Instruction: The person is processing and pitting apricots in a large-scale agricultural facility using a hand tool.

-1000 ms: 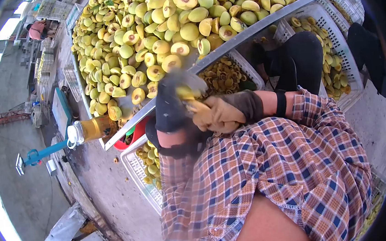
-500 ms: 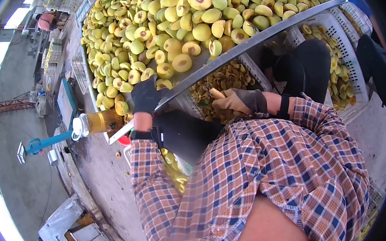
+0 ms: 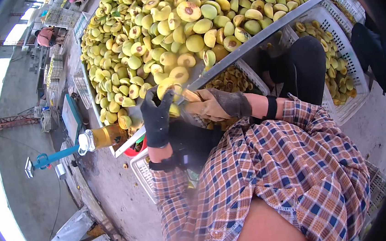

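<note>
My left hand [image 3: 157,116], in a black glove, is closed on a yellow fruit piece [image 3: 168,87] over the near edge of the metal table [image 3: 216,69]. Close on its right, my right hand [image 3: 209,106], in a tan and grey glove, grips a wooden-handled tool [image 3: 192,96] whose tip meets the fruit. Halved yellow-green fruits [image 3: 149,37] are heaped on the table beyond both hands. Below the edge, a crate holds brownish fruit pieces [image 3: 233,80], partly hidden by my right hand.
A jar of amber liquid [image 3: 105,137] stands at the table's left corner. White crates with fruit [image 3: 356,76] are on the right. A red bucket [image 3: 136,148] and a white crate [image 3: 143,175] sit below the left corner. A person [image 3: 45,37] bends at the upper left.
My left hand has come back from the heap and now has a fruit piece. My right hand has risen from over the lower crate with the tool and met it.
</note>
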### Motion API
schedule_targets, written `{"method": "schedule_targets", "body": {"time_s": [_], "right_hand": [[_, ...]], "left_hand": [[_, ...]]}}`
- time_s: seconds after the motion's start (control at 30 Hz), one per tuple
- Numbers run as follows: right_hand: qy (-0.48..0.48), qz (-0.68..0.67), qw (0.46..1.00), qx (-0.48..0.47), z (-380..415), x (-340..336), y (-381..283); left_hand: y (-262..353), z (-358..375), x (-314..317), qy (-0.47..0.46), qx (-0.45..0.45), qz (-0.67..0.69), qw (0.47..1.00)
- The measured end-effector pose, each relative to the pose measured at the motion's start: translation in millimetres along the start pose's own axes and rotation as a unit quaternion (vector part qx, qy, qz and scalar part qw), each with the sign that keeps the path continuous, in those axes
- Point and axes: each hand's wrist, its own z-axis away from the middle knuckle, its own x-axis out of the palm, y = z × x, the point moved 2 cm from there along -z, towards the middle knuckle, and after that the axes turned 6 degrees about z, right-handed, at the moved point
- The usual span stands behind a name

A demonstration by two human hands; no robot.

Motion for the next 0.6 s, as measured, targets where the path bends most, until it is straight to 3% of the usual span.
{"method": "schedule_targets", "body": {"time_s": [0.03, 0.3, 0.43, 0.53, 0.6], "right_hand": [[0.032, 0.027, 0.996, -0.074, 3, 2, -8], [0.029, 0.029, 0.999, -0.023, 9, 1, -10], [0.036, 0.053, 0.996, -0.055, 14, 3, -15], [-0.035, 0.013, 0.999, -0.001, 12, 5, 5], [-0.135, -0.071, 0.988, 0.016, 5, -3, 23]], "left_hand": [[4, 5, 5, 0.009, 0.003, 0.014, 1.0], [10, 19, 31, 0.057, 0.057, 0.071, 0.994], [18, 25, 32, 0.067, 0.087, 0.0, 0.994], [23, 29, 25, 0.043, 0.166, -0.108, 0.979], [24, 27, 22, 0.019, 0.22, -0.139, 0.965]]}}
